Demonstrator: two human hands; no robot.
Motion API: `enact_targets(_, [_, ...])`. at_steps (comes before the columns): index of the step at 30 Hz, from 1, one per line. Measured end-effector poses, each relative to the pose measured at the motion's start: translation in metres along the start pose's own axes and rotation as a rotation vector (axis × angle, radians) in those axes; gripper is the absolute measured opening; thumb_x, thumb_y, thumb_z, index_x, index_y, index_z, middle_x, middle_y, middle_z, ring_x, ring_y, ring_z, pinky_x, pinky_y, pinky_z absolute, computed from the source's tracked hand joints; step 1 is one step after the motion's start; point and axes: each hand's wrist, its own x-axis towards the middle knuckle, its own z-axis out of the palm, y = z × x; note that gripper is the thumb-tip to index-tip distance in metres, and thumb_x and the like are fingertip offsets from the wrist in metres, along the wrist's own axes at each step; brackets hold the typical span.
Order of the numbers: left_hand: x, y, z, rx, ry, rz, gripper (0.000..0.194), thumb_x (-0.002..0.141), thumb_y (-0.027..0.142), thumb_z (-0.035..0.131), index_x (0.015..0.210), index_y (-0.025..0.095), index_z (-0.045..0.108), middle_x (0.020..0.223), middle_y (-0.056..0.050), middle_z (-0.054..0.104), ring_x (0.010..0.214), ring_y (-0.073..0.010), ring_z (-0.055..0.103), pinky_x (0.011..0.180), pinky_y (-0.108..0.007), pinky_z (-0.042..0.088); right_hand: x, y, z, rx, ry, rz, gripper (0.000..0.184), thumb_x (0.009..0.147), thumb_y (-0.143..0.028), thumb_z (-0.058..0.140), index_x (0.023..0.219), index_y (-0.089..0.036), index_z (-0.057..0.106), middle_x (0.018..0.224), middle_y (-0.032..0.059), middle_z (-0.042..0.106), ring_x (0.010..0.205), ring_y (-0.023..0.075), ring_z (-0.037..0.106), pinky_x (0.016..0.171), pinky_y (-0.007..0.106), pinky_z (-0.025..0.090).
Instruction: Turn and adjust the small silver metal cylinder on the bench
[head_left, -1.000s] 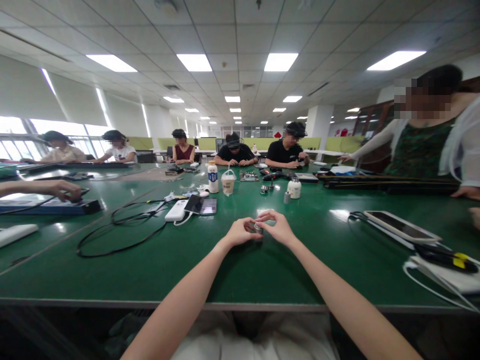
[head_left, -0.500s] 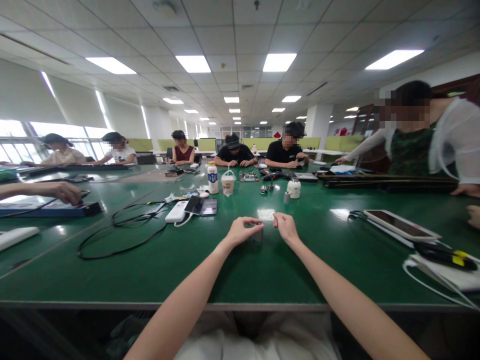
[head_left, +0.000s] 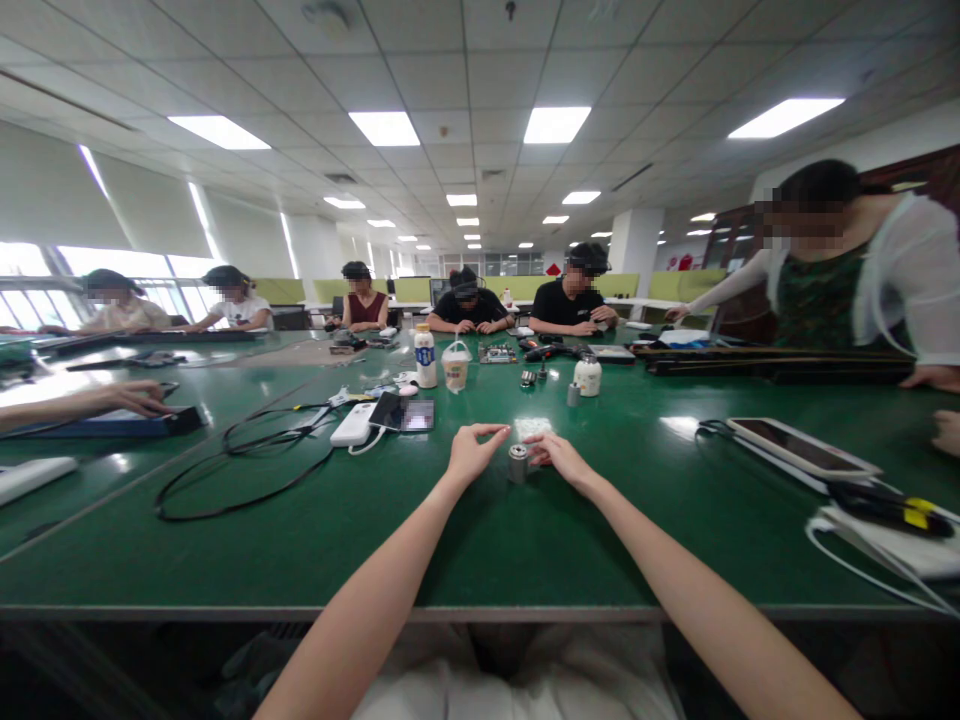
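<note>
The metal cylinder [head_left: 518, 466] stands upright on the green desk [head_left: 480, 560], between the two hands, supported by the desk alone. The left hand [head_left: 477, 454] is released, its fingers reaching forward with nothing in them. The right hand [head_left: 559, 458] is loosely opened just beside the cylinder; whether its fingertips touch, I cannot tell. The cylinder is round, grey and dully shining, with dark details on its top; how finished it is, remains unclear. Farther, a similar smaller-looking cylinder [head_left: 574, 395] stands beside a smooth white bottle [head_left: 589, 379].
</note>
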Motion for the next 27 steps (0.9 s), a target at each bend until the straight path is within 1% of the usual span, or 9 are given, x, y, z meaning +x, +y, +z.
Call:
enact_targets(3, [-0.002, -0.009, -0.006, 0.103, 0.005, -0.059, 0.024, 0.077, 0.043, 0.069, 0.090, 0.026, 0.079, 0.098, -0.007, 0.076, 0.109, -0.0318, 0.057, 0.097, -0.042, 0.041, -0.005, -0.003, 0.004, 0.029, -0.085, 0.036, 0.024, 0.080, -0.025, 0.070, 0.103, -0.020, 0.066, 0.098, 0.0052, 0.071, 0.089, 0.0201, 0.068, 0.084, 0.037, 0.056])
enact_targets(6, [-0.005, -0.017, -0.007, 0.189, -0.020, -0.108, 0.015, 0.067, 0.038, 0.078, 0.080, 0.029, 0.080, 0.091, -0.007, 0.075, 0.110, -0.0362, 0.051, 0.098, -0.048, 0.036, -0.010, -0.005, 0.008, 0.056, -0.136, 0.042, 0.040, 0.064, -0.017, 0.078, 0.102, -0.020, 0.065, 0.089, 0.0026, 0.073, 0.087, 0.0209, 0.070, 0.085, 0.037, 0.056])
enact_targets(8, [-0.006, -0.020, -0.006, 0.223, -0.032, -0.127, 0.016, 0.064, 0.038, 0.079, 0.078, 0.030, 0.080, 0.091, -0.007, 0.075, 0.110, -0.0368, 0.049, 0.098, -0.049, 0.034, -0.013, -0.006, 0.009, 0.067, -0.147, 0.038, 0.049, 0.059, -0.017, 0.081, 0.104, -0.019, 0.063, 0.089, 0.0033, 0.074, 0.087, 0.0212, 0.070, 0.086, 0.038, 0.055])
enact_targets(14, [-0.008, -0.018, -0.004, 0.259, 0.031, -0.173, 0.019, 0.062, 0.042, 0.080, 0.073, 0.027, 0.079, 0.087, -0.010, 0.073, 0.111, -0.0384, 0.047, 0.097, -0.050, 0.033, -0.018, -0.010, 0.011, 0.046, -0.139, 0.009, 0.052, 0.058, -0.028, 0.085, 0.104, -0.017, 0.062, 0.088, 0.0052, 0.074, 0.084, 0.0210, 0.070, 0.084, 0.038, 0.055])
enact_targets(16, [-0.008, -0.014, -0.004, 0.241, 0.065, -0.157, 0.019, 0.065, 0.042, 0.079, 0.074, 0.025, 0.079, 0.089, -0.010, 0.073, 0.110, -0.0380, 0.048, 0.097, -0.050, 0.033, -0.019, -0.010, 0.012, 0.036, -0.131, -0.008, 0.050, 0.059, -0.031, 0.084, 0.102, -0.017, 0.062, 0.087, 0.0051, 0.073, 0.082, 0.0207, 0.070, 0.083, 0.037, 0.055])
enact_targets(18, [-0.007, -0.007, -0.003, 0.203, 0.095, -0.111, 0.021, 0.072, 0.044, 0.074, 0.081, 0.025, 0.079, 0.094, -0.009, 0.074, 0.111, -0.0352, 0.050, 0.098, -0.048, 0.034, -0.020, -0.010, 0.014, 0.028, -0.116, -0.024, 0.047, 0.060, -0.035, 0.084, 0.099, -0.017, 0.062, 0.086, 0.0049, 0.073, 0.081, 0.0203, 0.070, 0.081, 0.036, 0.055])
enact_targets(21, [-0.006, 0.005, -0.002, 0.128, 0.103, -0.008, 0.025, 0.081, 0.045, 0.066, 0.091, 0.025, 0.078, 0.100, -0.006, 0.075, 0.110, -0.0279, 0.055, 0.100, -0.039, 0.036, -0.020, -0.008, 0.017, 0.019, -0.089, -0.042, 0.046, 0.062, -0.038, 0.082, 0.098, -0.018, 0.062, 0.085, 0.0045, 0.073, 0.078, 0.0197, 0.069, 0.078, 0.035, 0.055])
enact_targets(24, [-0.006, 0.013, 0.001, 0.084, 0.064, 0.070, 0.022, 0.079, 0.042, 0.068, 0.089, 0.025, 0.078, 0.095, -0.004, 0.076, 0.106, -0.0246, 0.058, 0.098, -0.035, 0.039, -0.019, -0.005, 0.020, 0.011, -0.069, -0.060, 0.047, 0.062, -0.040, 0.082, 0.098, -0.018, 0.061, 0.083, 0.0034, 0.072, 0.076, 0.0196, 0.069, 0.075, 0.034, 0.055])
enact_targets(27, [-0.008, 0.015, 0.003, 0.075, 0.036, 0.101, 0.018, 0.077, 0.039, 0.071, 0.085, 0.025, 0.079, 0.092, -0.004, 0.077, 0.103, -0.0246, 0.059, 0.096, -0.036, 0.040, -0.019, -0.003, 0.021, 0.004, -0.057, -0.080, 0.046, 0.063, -0.040, 0.081, 0.097, -0.018, 0.060, 0.083, 0.0028, 0.072, 0.076, 0.0195, 0.068, 0.074, 0.033, 0.055])
